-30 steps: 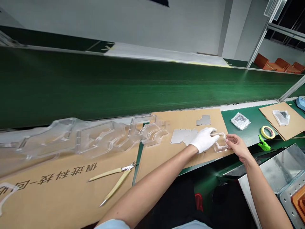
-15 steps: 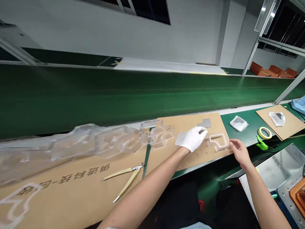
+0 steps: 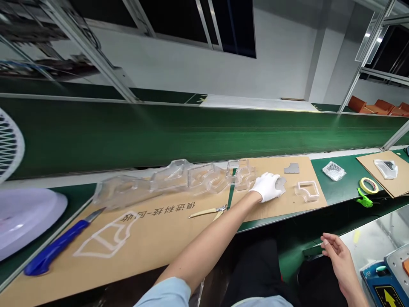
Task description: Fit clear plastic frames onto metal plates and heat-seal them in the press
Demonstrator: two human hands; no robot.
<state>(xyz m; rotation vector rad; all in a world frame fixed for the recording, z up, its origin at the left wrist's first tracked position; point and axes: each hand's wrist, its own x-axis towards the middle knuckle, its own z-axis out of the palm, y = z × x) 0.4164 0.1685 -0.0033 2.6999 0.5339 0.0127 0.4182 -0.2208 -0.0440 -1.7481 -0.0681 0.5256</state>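
Note:
My left hand (image 3: 267, 186), in a white glove, lies on the cardboard sheet (image 3: 277, 207) with its fingers curled over a grey metal plate (image 3: 281, 184); the plate's edge pokes out past the fingertips. To its right, a clear plastic frame (image 3: 307, 191) lies by itself. A second grey plate (image 3: 292, 168) rests further back. My bare right hand (image 3: 337, 250) hangs below the bench edge, fingers loosely apart, holding nothing.
A row of clear plastic trays (image 3: 179, 177) stretches left of the glove. Pliers (image 3: 207, 211), a blue knife (image 3: 57, 247) and another clear frame (image 3: 105, 236) lie on the cardboard. A tape roll (image 3: 368, 185), a bagged part (image 3: 334, 170) and the green conveyor (image 3: 191, 132) surround them.
My right hand let go of the clear frame and dropped back below the bench. My left hand moved left onto the grey plates. The view swung left, showing a fan and knife.

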